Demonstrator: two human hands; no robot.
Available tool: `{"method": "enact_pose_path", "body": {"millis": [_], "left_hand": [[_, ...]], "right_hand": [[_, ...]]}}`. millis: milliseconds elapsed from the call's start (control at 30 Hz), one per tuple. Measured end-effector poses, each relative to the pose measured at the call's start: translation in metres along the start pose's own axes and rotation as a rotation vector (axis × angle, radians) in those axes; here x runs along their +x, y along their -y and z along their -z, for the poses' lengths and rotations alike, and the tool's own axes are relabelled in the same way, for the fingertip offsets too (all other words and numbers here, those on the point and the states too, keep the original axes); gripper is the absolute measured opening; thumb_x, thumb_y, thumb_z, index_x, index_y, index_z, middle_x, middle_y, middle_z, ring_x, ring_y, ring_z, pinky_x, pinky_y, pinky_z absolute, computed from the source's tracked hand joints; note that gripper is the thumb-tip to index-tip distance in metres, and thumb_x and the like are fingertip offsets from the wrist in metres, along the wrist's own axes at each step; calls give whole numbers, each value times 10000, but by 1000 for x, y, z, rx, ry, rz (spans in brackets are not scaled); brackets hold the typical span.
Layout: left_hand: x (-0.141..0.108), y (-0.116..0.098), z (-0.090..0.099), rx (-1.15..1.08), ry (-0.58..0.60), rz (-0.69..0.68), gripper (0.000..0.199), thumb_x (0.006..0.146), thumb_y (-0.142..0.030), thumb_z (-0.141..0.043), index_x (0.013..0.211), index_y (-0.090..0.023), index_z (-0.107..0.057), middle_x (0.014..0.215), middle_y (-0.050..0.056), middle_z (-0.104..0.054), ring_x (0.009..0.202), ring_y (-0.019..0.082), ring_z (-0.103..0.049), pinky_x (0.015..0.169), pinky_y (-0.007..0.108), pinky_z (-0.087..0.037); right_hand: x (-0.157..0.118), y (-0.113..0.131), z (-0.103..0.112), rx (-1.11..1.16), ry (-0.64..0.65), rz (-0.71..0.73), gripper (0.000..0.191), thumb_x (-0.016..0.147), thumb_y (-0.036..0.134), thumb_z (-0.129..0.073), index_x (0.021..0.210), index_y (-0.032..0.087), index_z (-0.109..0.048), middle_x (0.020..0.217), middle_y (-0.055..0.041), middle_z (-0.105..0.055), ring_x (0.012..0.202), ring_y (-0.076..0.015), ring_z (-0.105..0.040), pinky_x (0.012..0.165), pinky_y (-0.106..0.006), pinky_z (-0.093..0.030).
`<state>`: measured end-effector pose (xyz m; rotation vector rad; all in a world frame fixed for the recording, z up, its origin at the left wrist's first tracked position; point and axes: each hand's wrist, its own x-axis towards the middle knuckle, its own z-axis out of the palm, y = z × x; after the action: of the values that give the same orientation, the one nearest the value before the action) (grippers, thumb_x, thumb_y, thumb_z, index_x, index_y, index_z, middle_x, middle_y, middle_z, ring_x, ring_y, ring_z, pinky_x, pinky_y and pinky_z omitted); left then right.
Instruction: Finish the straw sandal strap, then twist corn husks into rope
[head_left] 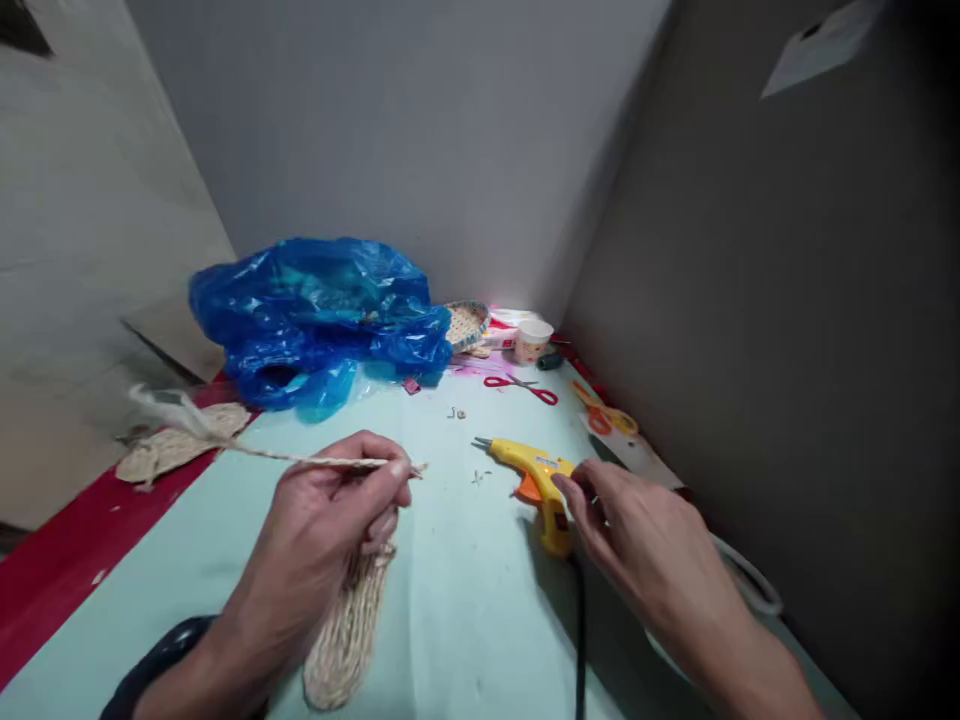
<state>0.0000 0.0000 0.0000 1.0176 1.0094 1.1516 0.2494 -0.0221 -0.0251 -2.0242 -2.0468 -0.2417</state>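
Note:
My left hand (pixel 330 520) is closed, pinching the end of a thin twisted straw cord (pixel 277 455) between thumb and fingers. Below that hand lies a long oval piece of coiled straw braid (pixel 349 630), its upper end partly hidden by the fingers. On the right, my right hand (pixel 630 530) has its curled fingertips at the back of a yellow hot glue gun (pixel 536 465) with an orange trigger. The gun's nozzle points left, and a black cable hangs from its handle. Whether the right fingers grip it is unclear.
Blue plastic bags (pixel 322 310) fill the back left, beside a woven basket (pixel 466 325) and a paper cup (pixel 532 340). Red scissors (pixel 521 385) and orange-yellow scissors (pixel 607 412) lie farther back. Another braided piece (pixel 180 445) rests at the left edge. Walls stand behind and right.

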Motion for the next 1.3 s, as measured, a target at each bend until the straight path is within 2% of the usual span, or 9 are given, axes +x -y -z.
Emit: {"method": "enact_pose_path", "body": {"millis": [233,367,533,633,733,833,967,1167,1300], "left_hand": [[-2,2,-7,67,28,-8,143,804,-288,-681,751,-161,-643,578,-24,-573,448,28,-372,419,146,-256],[-5,4,-10,67,59,-1,154,794,-289,-682,723,-159,-639,566,-29,-554,441,33,-375,421,156,-276],[-9,7,-17,109,43,35,187,771,-320,-698,692,-159,-644,561,-23,-571,440,42,-392,414,155,-294],[-11,6,-20,199,-2,16,206,767,-344,-699,666,-167,-663,528,-23,-575,430,49,-409,414,156,-312],[-7,2,-16,293,41,56,193,719,-351,-737,660,-173,-690,424,-35,-523,395,66,-431,399,160,-334],[1,-5,-4,320,133,209,247,661,-370,-781,800,-172,-731,416,-24,-559,387,94,-486,404,179,-388],[10,-14,11,215,86,144,218,751,-351,-733,896,-191,-711,591,-13,-653,443,70,-518,411,144,-396],[6,-7,7,169,423,342,171,823,-329,-676,828,-164,-629,675,13,-683,489,87,-591,487,181,-472],[1,-1,3,142,372,255,129,828,-276,-667,797,-171,-599,653,-9,-666,448,55,-532,456,159,-395]], "right_hand": [[8,38,18,753,71,172,191,978,334,-444,945,224,-597,836,4,-662,640,-118,-607,568,-224,-456],[7,63,24,933,31,278,166,922,257,-569,1080,226,-608,990,-7,-682,747,-104,-631,648,-192,-483],[4,72,11,1041,-17,352,128,898,122,-578,995,186,-631,861,-14,-672,748,-106,-616,689,-204,-467],[2,72,8,1084,-50,310,106,895,117,-580,951,185,-639,826,-3,-672,736,-99,-612,674,-196,-456],[5,70,10,1116,-56,243,69,878,135,-608,876,187,-653,767,19,-671,696,-92,-603,665,-192,-445],[12,66,16,1145,35,182,78,864,160,-625,802,185,-666,718,32,-666,657,-91,-580,631,-188,-428],[21,61,25,1132,224,155,132,859,157,-603,737,178,-649,676,42,-645,623,-83,-551,560,-178,-387],[22,65,32,938,253,285,127,808,108,-585,738,188,-655,675,55,-639,609,-82,-540,605,-206,-383],[23,69,31,1017,278,271,119,820,116,-580,756,191,-647,689,51,-640,633,-87,-548,614,-199,-396]]}}
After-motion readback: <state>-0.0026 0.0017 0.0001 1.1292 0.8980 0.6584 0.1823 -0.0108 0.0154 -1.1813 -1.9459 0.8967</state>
